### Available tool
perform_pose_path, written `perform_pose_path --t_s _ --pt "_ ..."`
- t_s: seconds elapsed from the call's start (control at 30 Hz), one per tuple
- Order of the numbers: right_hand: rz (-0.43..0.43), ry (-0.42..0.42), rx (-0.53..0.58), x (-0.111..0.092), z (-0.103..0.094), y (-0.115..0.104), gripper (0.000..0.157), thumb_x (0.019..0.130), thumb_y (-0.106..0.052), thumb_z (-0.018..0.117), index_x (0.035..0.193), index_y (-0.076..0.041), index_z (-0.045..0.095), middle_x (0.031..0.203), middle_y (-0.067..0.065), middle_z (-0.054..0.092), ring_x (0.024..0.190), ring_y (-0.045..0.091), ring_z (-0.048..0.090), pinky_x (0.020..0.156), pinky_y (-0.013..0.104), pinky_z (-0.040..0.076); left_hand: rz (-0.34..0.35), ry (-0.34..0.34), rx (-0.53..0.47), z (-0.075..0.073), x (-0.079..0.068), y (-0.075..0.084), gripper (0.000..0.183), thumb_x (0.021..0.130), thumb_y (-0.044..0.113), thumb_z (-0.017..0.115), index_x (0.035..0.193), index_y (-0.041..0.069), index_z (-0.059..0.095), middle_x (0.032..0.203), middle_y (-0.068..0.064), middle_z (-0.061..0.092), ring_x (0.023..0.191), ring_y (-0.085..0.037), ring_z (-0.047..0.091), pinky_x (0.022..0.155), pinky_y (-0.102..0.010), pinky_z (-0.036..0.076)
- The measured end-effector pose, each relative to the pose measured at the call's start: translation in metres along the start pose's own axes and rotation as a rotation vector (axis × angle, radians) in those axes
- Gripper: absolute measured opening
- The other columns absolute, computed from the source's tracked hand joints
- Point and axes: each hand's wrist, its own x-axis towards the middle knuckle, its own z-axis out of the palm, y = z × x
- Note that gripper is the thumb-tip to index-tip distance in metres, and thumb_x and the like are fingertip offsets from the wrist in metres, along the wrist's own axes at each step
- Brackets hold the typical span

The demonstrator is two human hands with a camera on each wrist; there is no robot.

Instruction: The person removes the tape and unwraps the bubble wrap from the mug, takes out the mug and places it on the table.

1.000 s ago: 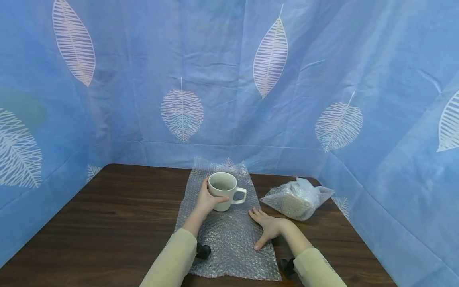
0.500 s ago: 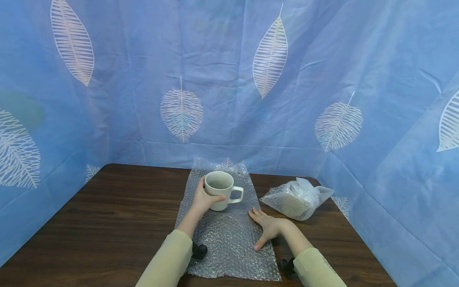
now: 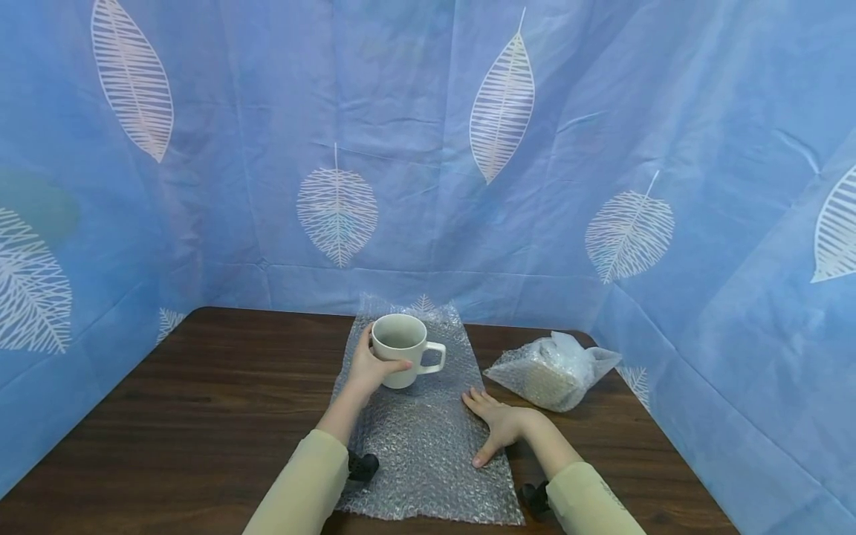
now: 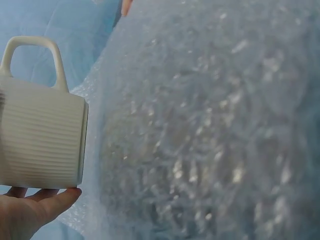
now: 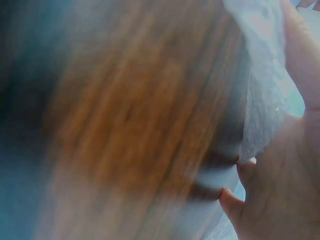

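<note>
Mug and bubble wrap on a table, as seen from the head and both wrists. The mug (image 3: 409,355) was upright over the far half of the bubble wrap sheet (image 3: 435,461), its handle toward the right; whether its base touched the sheet could not be told. The left hand (image 3: 365,370) grasped the mug's side, thumb across the front. The right hand (image 3: 496,423) held nothing; its spread fingers rested on the sheet's right edge. The sheet lay lengthwise on the wooden table (image 3: 200,416), its far end rising before the leaf-patterned cloth (image 3: 428,186). A bundle (image 3: 555,371) in bubble wrap sat to the right, contents unclear. By judgement, laying out the sheet was done and placing the mug was under way; no fold yet covered the mug, so any wrapping was left.
</note>
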Motion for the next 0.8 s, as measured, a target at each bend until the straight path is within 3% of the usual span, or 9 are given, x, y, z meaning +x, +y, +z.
perform_pose_path --t_s 0.8 --pt "0.002 0.002 0.018 0.002 0.001 0.002 0.115 0.070 -0.041 0.085 0.155 -0.011 0.013 0.159 0.015 0.004 0.144 0.034 0.003 0.107 0.061 0.019 0.036 0.034 0.013 -0.037 -0.001 0.020 0.104 0.066 0.009 0.089 0.149 0.017 0.028 0.141 -0.012 0.039 0.127 -0.034 0.040 0.099 -0.057 0.035"
